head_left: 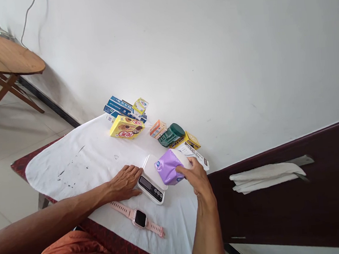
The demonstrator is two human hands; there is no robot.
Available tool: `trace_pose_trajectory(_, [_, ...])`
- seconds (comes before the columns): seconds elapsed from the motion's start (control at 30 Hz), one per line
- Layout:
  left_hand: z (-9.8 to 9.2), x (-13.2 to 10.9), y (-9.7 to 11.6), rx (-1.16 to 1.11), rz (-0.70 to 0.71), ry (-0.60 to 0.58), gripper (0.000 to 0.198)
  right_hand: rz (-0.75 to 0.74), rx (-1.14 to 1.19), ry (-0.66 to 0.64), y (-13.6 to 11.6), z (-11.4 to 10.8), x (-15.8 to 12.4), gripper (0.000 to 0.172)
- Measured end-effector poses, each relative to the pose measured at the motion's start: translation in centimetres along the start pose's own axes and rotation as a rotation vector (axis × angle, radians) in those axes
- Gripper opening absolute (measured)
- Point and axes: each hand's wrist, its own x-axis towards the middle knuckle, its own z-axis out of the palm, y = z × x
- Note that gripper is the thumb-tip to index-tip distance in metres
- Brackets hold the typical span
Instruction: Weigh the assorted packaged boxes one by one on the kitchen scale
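Note:
My right hand [196,176] is closed around a purple packet [167,167] and holds it on or just over the platform of a small white digital scale [151,186]. My left hand [126,182] lies flat on the white cloth [83,162], fingers stretched out, its fingertips touching the scale's left end by the display. A pink smartwatch [139,217] lies on the cloth just in front of the scale.
Along the wall sit a yellow snack box [126,127], blue boxes [120,106], a small orange box [158,128], a green jar on its side [171,134] and a yellow carton [192,140]. A folded white cloth [265,176] rests on a dark wooden panel at right. A wooden table [3,58] stands far left.

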Motion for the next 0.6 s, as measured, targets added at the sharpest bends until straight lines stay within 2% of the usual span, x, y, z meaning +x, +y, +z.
trace_pose_trajectory(0.17, [0.0,0.0,-0.1,0.011,0.002,-0.009,0.06,-0.086,0.09,0.164,0.3,1.9,6.3,0.055])
trace_pose_trajectory(0.33, [0.0,0.1,-0.1,0.002,-0.002,0.003,0.059,-0.095,0.061,0.122,0.5,5.3,11.8,0.057])
trace_pose_trajectory(0.47, [0.1,0.2,-0.1,0.006,-0.005,-0.006,0.058,-0.095,0.007,0.091,0.7,7.2,14.0,0.061])
trace_pose_trajectory(0.6, [0.2,0.2,-0.1,0.013,-0.001,-0.009,0.059,-0.119,-0.042,0.102,0.5,7.8,14.3,0.061])
